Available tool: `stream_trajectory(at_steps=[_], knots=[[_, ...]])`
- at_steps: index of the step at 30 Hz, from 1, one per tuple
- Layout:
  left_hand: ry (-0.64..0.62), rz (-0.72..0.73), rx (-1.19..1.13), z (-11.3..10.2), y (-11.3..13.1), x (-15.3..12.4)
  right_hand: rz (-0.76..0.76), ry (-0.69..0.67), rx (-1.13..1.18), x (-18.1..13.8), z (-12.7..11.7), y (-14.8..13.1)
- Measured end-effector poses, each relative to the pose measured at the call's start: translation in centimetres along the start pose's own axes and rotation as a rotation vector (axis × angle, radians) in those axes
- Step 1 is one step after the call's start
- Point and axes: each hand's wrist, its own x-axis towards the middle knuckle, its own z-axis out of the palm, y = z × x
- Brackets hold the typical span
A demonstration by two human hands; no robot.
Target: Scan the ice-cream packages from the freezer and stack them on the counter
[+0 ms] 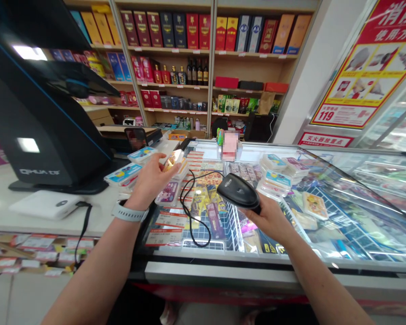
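**Person, bare-armed, one wristband**

Seen from where I stand: left hand (pixel 154 176) and right hand (pixel 269 219), both bare. Two forearms (pixel 320 271), likewise bare. One wristband (pixel 131 213), pale grey-blue, smooth, on the left wrist. Legwear (pixel 135 302), black, at the near side; cut lost in shadow.

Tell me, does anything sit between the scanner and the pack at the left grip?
A black cord loops between the scanner and the pack at the left grip. It seems to lie low, so probably doesn't block the way; nothing else visible does.
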Motion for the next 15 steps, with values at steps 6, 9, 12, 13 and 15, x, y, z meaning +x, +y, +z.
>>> stream_trajectory(at_steps=[6, 9, 12, 13, 15], knots=[[0.072, 0.069, 0.566, 0.1, -0.5, -3.5, -0.003, 0.01, 0.021, 0.0, -0.1, -0.1], [0.054, 0.076, 0.671, 1.2, -1.0, -4.7, -0.008, 0.012, 0.028, 0.0, -0.2, -0.1], [0.017, 0.078, 0.718, 2.0, -1.7, -5.0, -0.01, 0.014, 0.037, 0.0, -0.2, 0.0], [0.008, 0.081, 0.724, 2.2, -1.8, -5.0, -0.01, 0.014, 0.038, 0.0, -0.2, 0.0], [-0.004, 0.087, 0.73, 2.3, -1.9, -5.0, -0.006, 0.014, 0.034, -0.1, -0.2, 0.1]])
